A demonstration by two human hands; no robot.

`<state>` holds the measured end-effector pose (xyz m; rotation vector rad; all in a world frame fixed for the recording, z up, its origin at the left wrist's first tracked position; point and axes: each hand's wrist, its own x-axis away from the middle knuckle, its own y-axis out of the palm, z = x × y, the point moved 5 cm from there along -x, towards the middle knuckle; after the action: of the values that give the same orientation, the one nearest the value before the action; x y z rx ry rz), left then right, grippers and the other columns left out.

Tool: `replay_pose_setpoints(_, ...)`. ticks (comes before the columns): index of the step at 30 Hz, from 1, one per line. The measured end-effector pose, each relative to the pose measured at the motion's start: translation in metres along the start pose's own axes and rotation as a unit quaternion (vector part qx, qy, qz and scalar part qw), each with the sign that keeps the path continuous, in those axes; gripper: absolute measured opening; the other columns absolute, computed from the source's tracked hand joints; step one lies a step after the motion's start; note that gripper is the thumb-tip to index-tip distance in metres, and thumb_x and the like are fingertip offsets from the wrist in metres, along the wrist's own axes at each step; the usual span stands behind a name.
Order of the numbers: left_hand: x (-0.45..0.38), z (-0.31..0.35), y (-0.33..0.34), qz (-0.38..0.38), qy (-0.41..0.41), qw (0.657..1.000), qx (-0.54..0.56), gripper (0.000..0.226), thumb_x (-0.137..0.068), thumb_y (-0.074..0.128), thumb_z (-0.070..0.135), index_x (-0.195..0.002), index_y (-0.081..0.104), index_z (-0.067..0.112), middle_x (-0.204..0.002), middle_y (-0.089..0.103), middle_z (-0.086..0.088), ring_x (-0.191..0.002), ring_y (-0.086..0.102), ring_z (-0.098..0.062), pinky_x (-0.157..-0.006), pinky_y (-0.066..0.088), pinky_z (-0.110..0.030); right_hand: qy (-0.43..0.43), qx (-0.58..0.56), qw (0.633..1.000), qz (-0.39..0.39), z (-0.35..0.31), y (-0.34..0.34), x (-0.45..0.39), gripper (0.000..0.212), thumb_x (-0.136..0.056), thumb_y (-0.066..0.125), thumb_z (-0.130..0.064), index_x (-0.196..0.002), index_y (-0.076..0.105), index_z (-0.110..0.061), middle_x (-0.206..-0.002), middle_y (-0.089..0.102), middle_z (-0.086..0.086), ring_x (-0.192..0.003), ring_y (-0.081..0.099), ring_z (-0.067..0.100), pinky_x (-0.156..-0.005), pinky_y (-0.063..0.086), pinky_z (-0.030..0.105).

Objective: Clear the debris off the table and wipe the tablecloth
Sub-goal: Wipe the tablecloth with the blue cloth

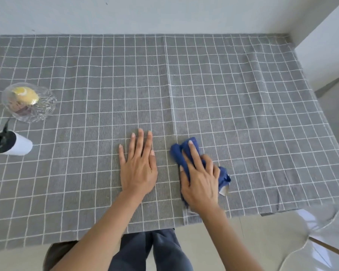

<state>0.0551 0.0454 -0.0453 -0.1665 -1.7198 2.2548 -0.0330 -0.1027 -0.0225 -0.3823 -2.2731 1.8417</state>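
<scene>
The blue cloth (186, 153) lies bunched on the grey tablecloth (233, 98), just to the right of the tablecloth's centre crease (169, 90) and near the front edge; its long axis runs on a slant, from a rounded end close to the crease and farther from the person, back and rightward to a crumpled end with a pale tag showing beside the heel of the hand. The right hand (200, 180) lies palm-down on top of it along that same slant; the forefinger stretches forward over the cloth toward the crease, the other fingers are curled and pressed down into the folds, and the thumb is tucked against the cloth's left edge. The left hand (138, 165) rests flat on the tablecloth just left of the crease, apart from the cloth; its fingers are straight and only slightly spread, pointing away from the person, and the forearm comes in from the lower left. The tablecloth is grey with a white grid and covers the table up to a pale wall; well to the left of the crease stand a cut-glass bowl (45, 112) holding a yellow item and a small white pot (22, 146) with a dark green plant; far to the right of the crease the cloth ends and a grey floor and a white chair (321, 241) show.
</scene>
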Motion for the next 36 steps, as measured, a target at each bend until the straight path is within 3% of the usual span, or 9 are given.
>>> replay_pose_setpoints(2, 0.0, 0.0, 0.0, 0.0, 0.002, 1.0, -0.001, 0.054, -0.1, 0.006, 0.038, -0.152, -0.003, 0.03, -0.16, -0.008, 0.008, -0.147, -0.01, -0.013, -0.118, -0.009, -0.046, -0.009, 0.008, 1.0, -0.01, 0.015, -0.003, -0.003, 0.05, -0.086, 0.038, -0.037, -0.132, 0.055, -0.023, -0.154, 0.029, -0.01, -0.112, 0.041, 0.022, -0.088, 0.028, 0.037)
replay_pose_setpoints(5, -0.001, 0.0, 0.001, -0.002, 0.002, 1.0, -0.003, 0.054, -0.1, 0.005, 0.038, -0.152, -0.003, 0.029, -0.16, -0.009, 0.006, -0.147, -0.011, -0.014, -0.118, -0.009, -0.046, 0.102, 0.001, 0.995, 0.002, 0.056, -0.009, -0.013, 0.055, -0.088, 0.032, -0.038, -0.14, 0.044, -0.027, -0.157, 0.021, -0.012, -0.117, 0.038, 0.024, -0.092, 0.029, 0.042)
replay_pose_setpoints(7, -0.001, 0.0, 0.0, -0.002, 0.002, 1.0, -0.005, 0.055, -0.099, 0.005, 0.039, -0.152, -0.004, 0.029, -0.16, -0.01, 0.006, -0.147, -0.012, -0.014, -0.118, -0.01, -0.046, 0.142, -0.011, 0.99, 0.021, 0.06, -0.012, -0.015, 0.055, -0.088, 0.03, -0.039, -0.139, 0.046, -0.024, -0.157, 0.02, -0.011, -0.119, 0.038, 0.027, -0.095, 0.029, 0.044)
replay_pose_setpoints(13, -0.001, 0.0, 0.001, -0.001, 0.0, 1.0, -0.01, 0.054, -0.099, 0.005, 0.039, -0.152, -0.005, 0.03, -0.159, -0.01, 0.008, -0.147, -0.011, -0.013, -0.118, -0.007, -0.046, 0.002, -0.005, 1.0, -0.004, 0.021, -0.003, -0.002, 0.052, -0.088, 0.039, -0.038, -0.137, 0.049, -0.026, -0.156, 0.023, -0.009, -0.112, 0.04, 0.023, -0.088, 0.031, 0.04)
replay_pose_setpoints(20, 0.0, -0.001, 0.001, -0.005, 0.0, 1.0, -0.008, 0.055, -0.099, 0.003, 0.039, -0.152, -0.006, 0.03, -0.159, -0.01, 0.007, -0.147, -0.011, -0.014, -0.118, -0.008, -0.047, 0.143, -0.01, 0.99, 0.016, 0.073, -0.014, -0.015, 0.054, -0.088, 0.037, -0.034, -0.142, 0.042, -0.024, -0.158, 0.02, -0.007, -0.12, 0.036, 0.027, -0.097, 0.027, 0.044)
replay_pose_setpoints(27, -0.001, 0.0, 0.0, -0.005, 0.006, 1.0, -0.006, 0.055, -0.098, 0.003, 0.039, -0.152, -0.003, 0.03, -0.16, -0.007, 0.007, -0.148, -0.007, -0.014, -0.118, -0.005, -0.048, 0.033, -0.018, 0.999, -0.002, 0.023, -0.004, -0.006, 0.055, -0.088, 0.037, -0.04, -0.141, 0.044, -0.027, -0.156, 0.022, -0.012, -0.112, 0.039, 0.022, -0.09, 0.028, 0.039)
replay_pose_setpoints(33, -0.001, -0.003, 0.001, -0.015, 0.008, 1.0, -0.003, 0.056, -0.097, -0.001, 0.041, -0.151, -0.006, 0.03, -0.159, -0.011, 0.006, -0.147, -0.011, -0.015, -0.118, -0.008, -0.048, 0.169, -0.034, 0.985, 0.006, 0.061, -0.012, -0.022, 0.056, -0.09, 0.029, -0.039, -0.144, 0.038, -0.026, -0.159, 0.014, -0.01, -0.123, 0.031, 0.026, -0.1, 0.023, 0.045)
replay_pose_setpoints(36, -0.003, -0.004, -0.004, -0.02, 0.025, 0.999, 0.018, 0.055, -0.096, -0.003, 0.041, -0.15, -0.007, 0.032, -0.158, -0.011, 0.009, -0.146, -0.012, -0.011, -0.116, -0.014, -0.045, 0.177, -0.072, 0.981, 0.02, 0.042, -0.015, -0.031, 0.058, -0.09, 0.027, -0.038, -0.146, 0.034, -0.026, -0.159, 0.013, -0.009, -0.122, 0.03, 0.026, -0.1, 0.021, 0.043)
